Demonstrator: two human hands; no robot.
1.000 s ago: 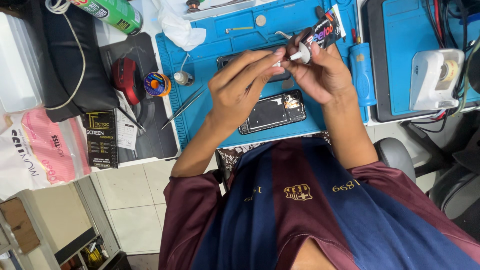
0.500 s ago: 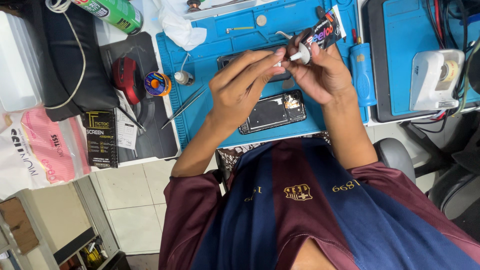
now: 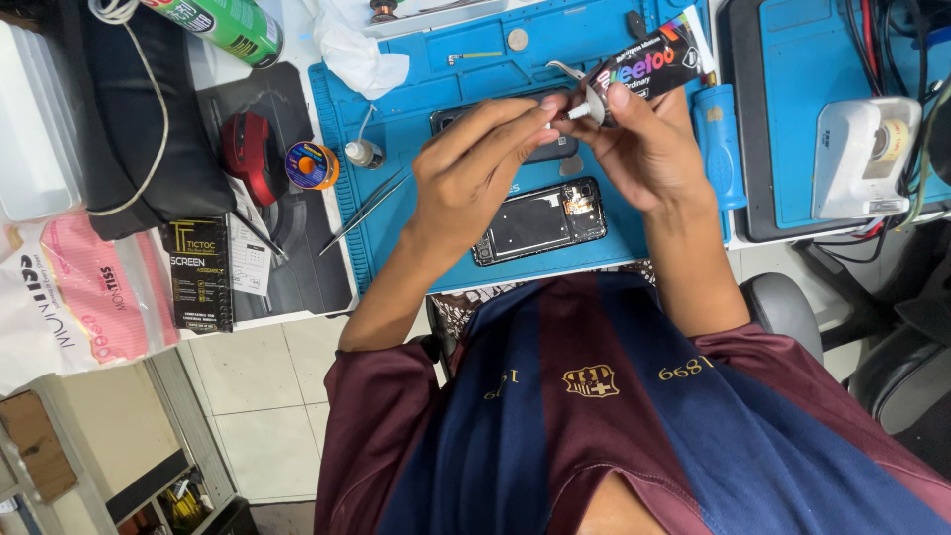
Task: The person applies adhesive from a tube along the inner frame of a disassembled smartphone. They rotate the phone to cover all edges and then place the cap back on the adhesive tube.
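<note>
A: Which hand holds the glue tube point(image 3: 649, 64)?

B: The right hand point(image 3: 644, 149) grips it, fingers wrapped round the dark body, nozzle pointing toward the left hand point(image 3: 475, 168). The tube is raised above the blue mat point(image 3: 416, 129), its tail end slanting up and away from the person.

A: And the left hand?

B: It pinches the white nozzle tip point(image 3: 580, 111) between thumb and fingertips; the other fingers curl loosely. Both hands meet at the tip, above the mat.

A: What lies beneath the hands?

B: An opened phone point(image 3: 540, 220), back removed, flat on the mat near the person's chest. A second dark device point(image 3: 555, 149) lies farther off, largely hidden by the hands.

A: What lies to the left?

B: Tweezers point(image 3: 362, 210) rest slantwise on the mat's edge. Just beside them stand a small bottle point(image 3: 364, 153) and a tape roll point(image 3: 311, 164) with an orange core. A red tool point(image 3: 248, 154) sits on a dark pad, and a green can point(image 3: 228, 25) lies at the far edge of the desk point(image 3: 213, 74).

A: And to the right?

B: A white device point(image 3: 862, 154) stands on a second blue mat point(image 3: 802, 99), well apart from the hands.
</note>
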